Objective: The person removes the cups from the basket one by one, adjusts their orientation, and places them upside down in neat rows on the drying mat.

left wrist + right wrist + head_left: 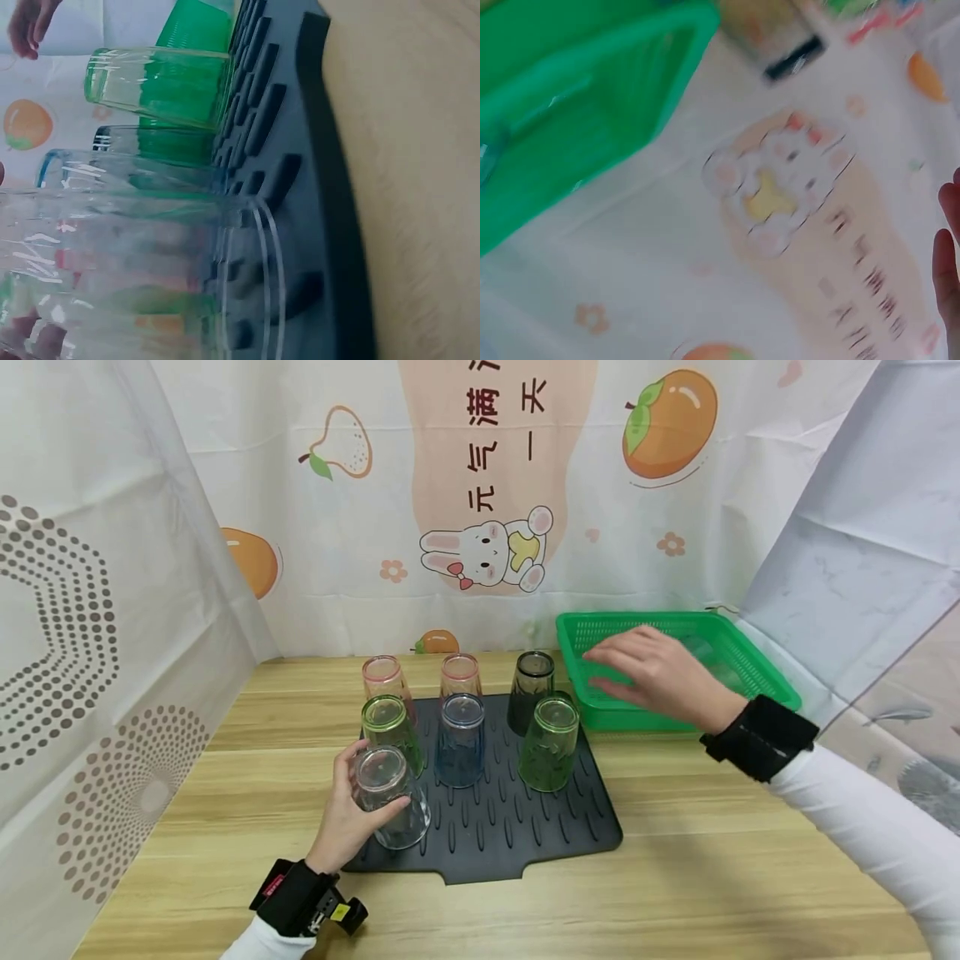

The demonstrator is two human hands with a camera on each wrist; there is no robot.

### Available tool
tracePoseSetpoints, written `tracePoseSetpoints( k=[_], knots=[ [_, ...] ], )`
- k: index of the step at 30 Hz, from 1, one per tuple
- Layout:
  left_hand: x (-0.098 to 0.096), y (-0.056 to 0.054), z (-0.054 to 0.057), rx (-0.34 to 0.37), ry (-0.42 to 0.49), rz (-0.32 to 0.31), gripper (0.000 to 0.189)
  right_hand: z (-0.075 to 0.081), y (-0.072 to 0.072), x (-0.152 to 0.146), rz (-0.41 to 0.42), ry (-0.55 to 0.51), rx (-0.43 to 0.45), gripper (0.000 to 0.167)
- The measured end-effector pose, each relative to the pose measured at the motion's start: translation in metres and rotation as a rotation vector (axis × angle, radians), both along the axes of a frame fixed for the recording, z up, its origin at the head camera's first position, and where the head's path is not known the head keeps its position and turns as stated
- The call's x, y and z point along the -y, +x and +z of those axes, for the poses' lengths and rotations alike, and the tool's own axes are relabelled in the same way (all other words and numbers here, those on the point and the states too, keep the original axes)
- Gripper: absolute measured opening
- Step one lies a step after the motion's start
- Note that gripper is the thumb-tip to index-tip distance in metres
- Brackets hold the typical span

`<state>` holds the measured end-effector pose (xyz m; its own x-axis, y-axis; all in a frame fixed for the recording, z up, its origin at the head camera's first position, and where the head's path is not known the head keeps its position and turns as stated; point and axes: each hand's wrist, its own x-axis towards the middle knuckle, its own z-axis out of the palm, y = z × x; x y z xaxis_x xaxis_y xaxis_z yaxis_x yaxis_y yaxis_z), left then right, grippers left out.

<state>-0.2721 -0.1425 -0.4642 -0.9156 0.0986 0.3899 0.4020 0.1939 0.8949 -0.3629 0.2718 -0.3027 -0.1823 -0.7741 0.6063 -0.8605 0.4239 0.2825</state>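
Got a clear glass [392, 787] in the left hand [349, 817], fingers and thumb curled round it — front-left of the black mat [480, 853], mouth down, long axis upright; can't tell if lifted at all. Well away from the right hand [660, 675], up near the green basket [626, 717] with fingers loosely straight, gripping nothing. Can read 元气满 and 一天 on the curtain [337, 552] — no brand spotted on the glass, red wristband tag [274, 885] too small to make out.

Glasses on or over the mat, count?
7: clear glass in left hand, front left; green glass behind it; pink glass, back left; second pink glass, back middle; blue glass in front; black glass, back right; second green glass in front. More may be hidden.
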Motion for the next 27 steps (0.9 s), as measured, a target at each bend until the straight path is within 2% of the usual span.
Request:
tracePoseSetpoints(
  k=[4, 7, 8, 9, 13, 17, 21, 24, 27],
  knots=[
    [0.015, -0.012, -0.021, -0.101, -0.051, -0.009, 0.092, 0.012, -0.026, -0.020, -0.079, 0.012, -0.060, 0.052],
    [0.029, -0.020, -0.036, -0.163, -0.080, -0.017, 0.095, 0.017, -0.048, -0.037, -0.147, 0.082, -0.132, 0.058],
    [0.033, -0.020, -0.038, -0.170, -0.069, -0.026, 0.096, 0.017, -0.055, -0.043, -0.167, 0.110, -0.151, 0.060],
    [0.036, -0.020, -0.038, -0.175, -0.057, -0.036, 0.096, 0.017, -0.062, -0.049, -0.187, 0.139, -0.159, 0.059],
    [0.048, -0.014, -0.037, -0.219, -0.003, -0.084, 0.099, 0.013, -0.086, -0.070, -0.279, 0.252, -0.127, 0.035],
    [0.055, -0.004, -0.032, -0.222, 0.051, -0.109, 0.099, 0.002, -0.100, -0.087, -0.381, 0.367, -0.059, 0.048],
    [0.061, 0.004, -0.024, -0.204, 0.107, -0.119, 0.096, -0.019, -0.115, -0.105, -0.446, 0.494, -0.023, 0.059],
    [0.063, 0.013, -0.016, -0.178, 0.136, -0.108, 0.093, -0.039, -0.125, -0.116, -0.477, 0.569, -0.026, 0.061],
    [0.060, 0.026, -0.007, -0.139, 0.165, -0.059, 0.090, -0.057, -0.133, -0.121, -0.517, 0.643, -0.034, 0.051]
  ],
)
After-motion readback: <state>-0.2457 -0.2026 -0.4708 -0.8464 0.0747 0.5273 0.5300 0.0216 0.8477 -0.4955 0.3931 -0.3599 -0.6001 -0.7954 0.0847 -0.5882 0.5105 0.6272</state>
